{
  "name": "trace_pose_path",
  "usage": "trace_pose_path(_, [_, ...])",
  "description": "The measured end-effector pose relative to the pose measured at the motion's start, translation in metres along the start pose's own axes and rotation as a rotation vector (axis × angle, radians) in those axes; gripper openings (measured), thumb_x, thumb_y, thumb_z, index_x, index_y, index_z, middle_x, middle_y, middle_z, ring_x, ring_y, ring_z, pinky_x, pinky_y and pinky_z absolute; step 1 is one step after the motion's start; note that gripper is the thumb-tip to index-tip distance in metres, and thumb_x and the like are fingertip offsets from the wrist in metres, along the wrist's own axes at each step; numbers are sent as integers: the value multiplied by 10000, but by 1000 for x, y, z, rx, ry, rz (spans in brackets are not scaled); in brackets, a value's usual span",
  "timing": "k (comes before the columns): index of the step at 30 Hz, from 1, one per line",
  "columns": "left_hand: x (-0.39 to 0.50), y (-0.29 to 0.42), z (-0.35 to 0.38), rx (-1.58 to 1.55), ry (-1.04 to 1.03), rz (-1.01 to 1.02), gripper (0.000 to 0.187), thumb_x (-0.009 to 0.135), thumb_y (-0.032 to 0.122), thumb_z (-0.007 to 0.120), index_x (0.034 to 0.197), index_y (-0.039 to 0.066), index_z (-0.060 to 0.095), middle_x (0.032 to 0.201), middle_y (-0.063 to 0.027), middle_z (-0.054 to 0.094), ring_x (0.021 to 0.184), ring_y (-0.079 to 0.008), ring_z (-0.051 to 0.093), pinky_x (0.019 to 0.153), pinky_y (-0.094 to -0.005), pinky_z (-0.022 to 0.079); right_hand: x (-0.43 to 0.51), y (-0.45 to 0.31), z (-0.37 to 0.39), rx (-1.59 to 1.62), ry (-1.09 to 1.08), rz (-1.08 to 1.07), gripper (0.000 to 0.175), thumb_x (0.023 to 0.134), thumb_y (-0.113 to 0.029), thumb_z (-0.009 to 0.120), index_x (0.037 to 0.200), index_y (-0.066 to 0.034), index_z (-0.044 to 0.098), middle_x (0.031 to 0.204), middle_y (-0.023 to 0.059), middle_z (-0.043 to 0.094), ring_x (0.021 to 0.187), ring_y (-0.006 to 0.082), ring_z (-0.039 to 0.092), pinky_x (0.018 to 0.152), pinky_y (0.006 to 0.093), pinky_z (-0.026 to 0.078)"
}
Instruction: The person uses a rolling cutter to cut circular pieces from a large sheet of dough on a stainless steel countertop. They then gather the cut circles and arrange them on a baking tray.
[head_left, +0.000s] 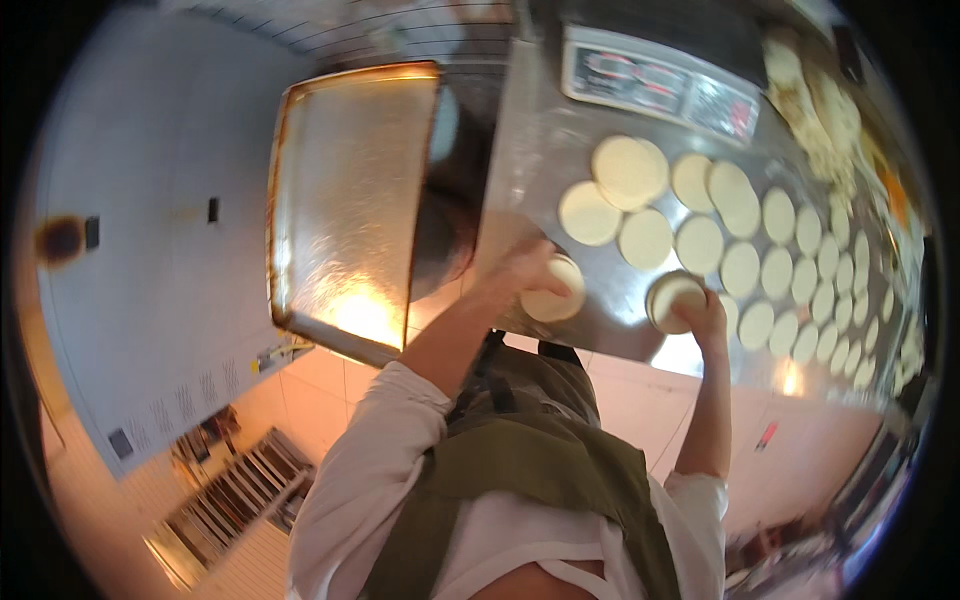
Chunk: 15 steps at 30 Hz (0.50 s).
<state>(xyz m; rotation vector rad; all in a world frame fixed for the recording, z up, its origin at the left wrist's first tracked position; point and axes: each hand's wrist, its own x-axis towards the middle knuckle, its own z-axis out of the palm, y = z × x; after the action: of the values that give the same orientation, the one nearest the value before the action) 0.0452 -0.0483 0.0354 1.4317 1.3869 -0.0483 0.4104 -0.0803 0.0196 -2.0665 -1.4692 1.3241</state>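
On a steel worktable (607, 292) lie several pale, round dough discs (699, 245), some overlapping at the near-left part of the spread. My left hand (541, 271) rests over a dough disc (559, 300) at the table's left corner; whether its fingers grip that disc is unclear. Farther right, my right hand (697, 309) holds a small stack of dough discs (667, 304) by its edge, close to the table's front edge. Left of the table stands a large empty metal baking tray (345, 202) with a browned rim.
A scale (660, 82) with a display panel stands at the table's back. Dough scraps (810, 112) lie at the back right. A large grey panel (150, 187) fills the left side, and a rack of trays (232, 495) stands on the floor at lower left.
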Motion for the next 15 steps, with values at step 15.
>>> trace_pose_path(15, [-99,-270,-198,-1703,564,366,415,894,299,624,1237,101,499,1095,-50,610,985,-181,612,832,-364,535,48,-310,255,985,-482,-222,434,846,-91,671,1253,-49,528,1156,54,602,1074,149,559,919,303,455])
